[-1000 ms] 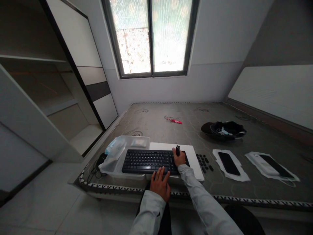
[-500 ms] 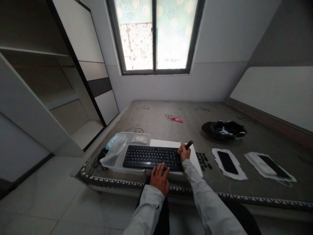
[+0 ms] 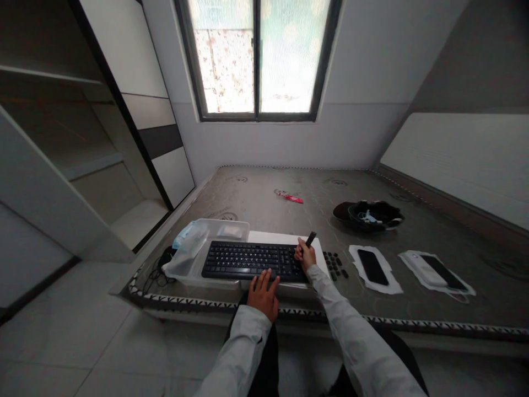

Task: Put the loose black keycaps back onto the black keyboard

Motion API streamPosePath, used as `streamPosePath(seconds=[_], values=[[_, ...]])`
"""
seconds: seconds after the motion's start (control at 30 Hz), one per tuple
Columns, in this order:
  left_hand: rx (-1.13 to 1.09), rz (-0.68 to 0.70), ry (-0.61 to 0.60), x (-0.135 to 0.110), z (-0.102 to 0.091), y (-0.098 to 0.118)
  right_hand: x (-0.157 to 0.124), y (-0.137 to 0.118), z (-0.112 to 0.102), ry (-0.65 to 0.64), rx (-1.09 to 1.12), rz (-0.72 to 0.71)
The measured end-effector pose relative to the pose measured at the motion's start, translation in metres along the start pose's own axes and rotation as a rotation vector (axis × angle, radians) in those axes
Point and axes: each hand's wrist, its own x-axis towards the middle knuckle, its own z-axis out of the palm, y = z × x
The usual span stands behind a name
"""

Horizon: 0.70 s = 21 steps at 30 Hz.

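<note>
A black keyboard [image 3: 243, 260] lies partly over a clear plastic tray [image 3: 182, 270] and partly over a white board [image 3: 273, 237]. My left hand [image 3: 263, 295] rests with spread fingers at the keyboard's front edge. Over the keyboard's right end, my right hand [image 3: 305, 255] is closed around a short, dark, stick-like tool [image 3: 311, 238]. The tool's upper end sticks out above the fist, and its lower end is hidden. Right of the white board sit several small black keycaps [image 3: 335, 264].
A black phone [image 3: 372, 267] and another dark phone [image 3: 444, 272] lie on white wrappings at the right. Behind them is a dark cap [image 3: 372, 215] with something pale inside. A red packet [image 3: 293, 198] lies farther back on the mattress [image 3: 256, 187]. Black cables [image 3: 155, 275] bunch at left.
The whole view has shifted slightly, so things appear a little farther left and higher. My right hand still grips the dark tool over the keyboard's right end; its wrist angle differs slightly.
</note>
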Motion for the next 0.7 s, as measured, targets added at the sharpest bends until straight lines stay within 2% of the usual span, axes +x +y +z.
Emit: streamPosePath(seconds=[0.33, 0.6, 0.7], values=[[-0.014, -0.007, -0.023, 0.000, -0.001, 0.001, 0.008, -0.002, -0.007, -0.116, 0.048, 0.014], [-0.042, -0.023, -0.064, 0.000, -0.005, 0.001, 0.008, -0.017, -0.008, -0.077, 0.065, -0.060], [-0.062, -0.032, -0.067, 0.000, -0.006, 0.001, 0.011, -0.027, -0.016, -0.017, -0.037, -0.119]])
